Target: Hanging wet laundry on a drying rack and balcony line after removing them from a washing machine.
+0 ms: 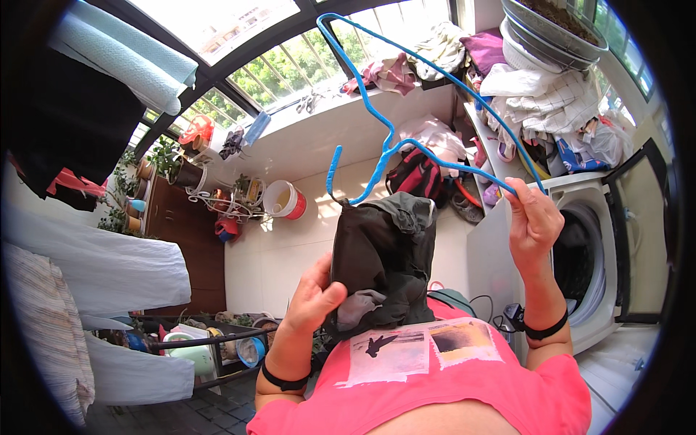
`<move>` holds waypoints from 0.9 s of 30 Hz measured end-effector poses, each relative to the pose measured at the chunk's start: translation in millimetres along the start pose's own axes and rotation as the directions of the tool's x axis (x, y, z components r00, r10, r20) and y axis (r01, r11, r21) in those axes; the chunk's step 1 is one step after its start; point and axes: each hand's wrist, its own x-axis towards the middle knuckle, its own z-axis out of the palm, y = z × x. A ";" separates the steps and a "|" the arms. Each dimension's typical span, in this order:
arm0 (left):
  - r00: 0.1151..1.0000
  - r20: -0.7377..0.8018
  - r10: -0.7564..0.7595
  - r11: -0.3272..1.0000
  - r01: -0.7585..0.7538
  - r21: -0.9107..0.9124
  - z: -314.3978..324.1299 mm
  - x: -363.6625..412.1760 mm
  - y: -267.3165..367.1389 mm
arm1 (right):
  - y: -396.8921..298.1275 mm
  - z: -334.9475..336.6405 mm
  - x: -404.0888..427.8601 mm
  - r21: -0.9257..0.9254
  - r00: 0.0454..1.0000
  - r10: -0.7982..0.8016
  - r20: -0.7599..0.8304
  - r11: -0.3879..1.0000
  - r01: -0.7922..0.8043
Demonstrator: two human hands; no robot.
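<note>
My right hand (535, 217) pinches one corner of a blue-coated clothes hanger (385, 157), which I hold upside down, its long bar uppermost. The hanger's hook curves down to the top of a dark fabric piece (359, 234), perhaps a garment or a bag. Whether the hook passes through the fabric I cannot tell. A paler grey patch shows at its top and another near its lower end. My left hand (315, 299) grips the left edge of this fabric, thumb in front and fingers mostly hidden behind. The fabric hangs in front of my chest.
A front-loading washing machine (587, 261) stands at right with its door (636, 234) open. Hanging laundry (130, 261) fills the left side. Ahead are a red-and-white bucket (285, 200), potted plants, a backpack (416, 174) and heaped cloths on a shelf. A black metal rail (217, 340) runs at lower left.
</note>
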 end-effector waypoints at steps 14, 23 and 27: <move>0.973 -0.232 -0.014 0.997 -0.002 -0.071 -43.1 58.8 44.2 | -10.3 26.3 28.9 0.066 0.831 -0.527 0.181 0.849 0.524; 0.979 -0.165 -0.120 0.949 0.064 -0.309 -94.8 4.9 108.3 | -60.0 8.3 32.9 -0.091 0.823 -0.531 0.202 0.826 0.556; 0.976 -0.111 -0.188 0.973 0.169 -0.159 -122.1 -1.9 92.2 | -112.8 19.7 44.0 -0.128 0.712 -0.677 0.187 0.702 0.701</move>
